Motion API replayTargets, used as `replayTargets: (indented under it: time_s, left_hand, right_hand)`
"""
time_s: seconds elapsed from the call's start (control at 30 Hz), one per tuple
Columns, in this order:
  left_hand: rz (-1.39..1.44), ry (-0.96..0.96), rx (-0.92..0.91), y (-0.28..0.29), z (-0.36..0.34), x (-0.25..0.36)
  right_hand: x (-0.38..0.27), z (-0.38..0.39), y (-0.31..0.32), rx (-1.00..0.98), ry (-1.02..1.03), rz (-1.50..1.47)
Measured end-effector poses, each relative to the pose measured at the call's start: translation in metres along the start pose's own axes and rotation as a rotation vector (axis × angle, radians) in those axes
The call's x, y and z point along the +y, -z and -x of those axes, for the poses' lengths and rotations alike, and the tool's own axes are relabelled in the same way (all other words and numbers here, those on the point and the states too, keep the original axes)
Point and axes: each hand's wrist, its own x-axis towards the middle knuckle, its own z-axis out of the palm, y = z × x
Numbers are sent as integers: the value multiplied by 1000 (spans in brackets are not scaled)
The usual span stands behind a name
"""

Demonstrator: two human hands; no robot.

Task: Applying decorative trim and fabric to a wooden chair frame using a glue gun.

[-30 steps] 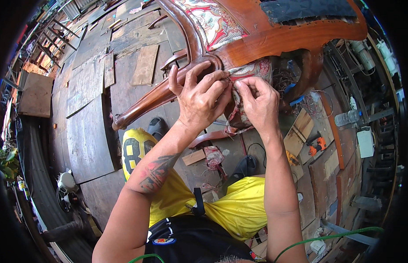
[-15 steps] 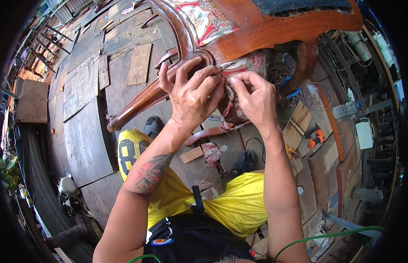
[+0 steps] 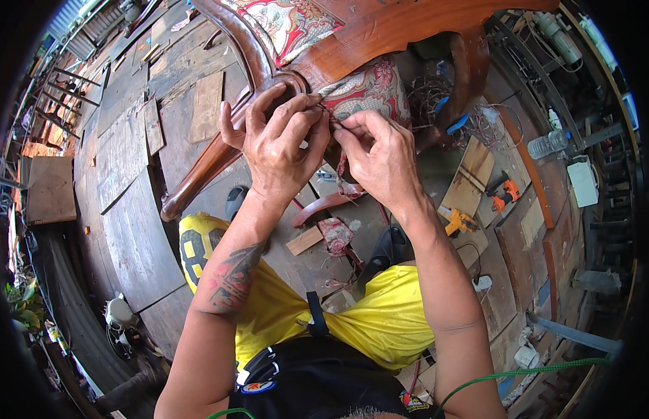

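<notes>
A carved, polished wooden chair frame (image 3: 387,43) lies tipped over in front of me, with red and cream floral upholstery fabric (image 3: 370,87) on it. My left hand (image 3: 279,143) leans against the scrolled wood of the frame, its outer fingers raised and its thumb and forefinger closed at the fabric's edge. Close beside it, my right hand (image 3: 380,153) pinches the same edge between thumb and forefinger. A narrow twisted strip (image 3: 343,169) hangs below the fingers. The exact spot they grip is partly hidden.
An orange and black power tool (image 3: 504,195) and a yellow one (image 3: 458,221) lie on boards to the right. Tangled cord (image 3: 436,101) sits behind the chair. A crumpled fabric piece (image 3: 336,236) lies between my feet. Loose planks (image 3: 207,105) cover the floor at left.
The view has shifted, so the chair sits further left and up. Both hands remain at the fabric edge. More of the floral fabric shows, and the loose piece below the fingers looks narrower.
</notes>
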Motion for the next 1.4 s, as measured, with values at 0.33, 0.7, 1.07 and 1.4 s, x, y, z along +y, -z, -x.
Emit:
replayTargets:
  time_s: [0.33,0.7,1.07,1.4]
  left_hand:
    - [20,70,-22,0,-1,4]
    - [91,102,7,-2,0,2]
    - [62,139,50,-5,3,10]
    - [90,213,203,7,4,2]
  right_hand:
    - [1,-25,-4,155,320,63]
    - [-3,-42,-3,68,312,57]
    - [-22,-45,2,45,294,276]
    - [-20,-44,2,67,284,343]
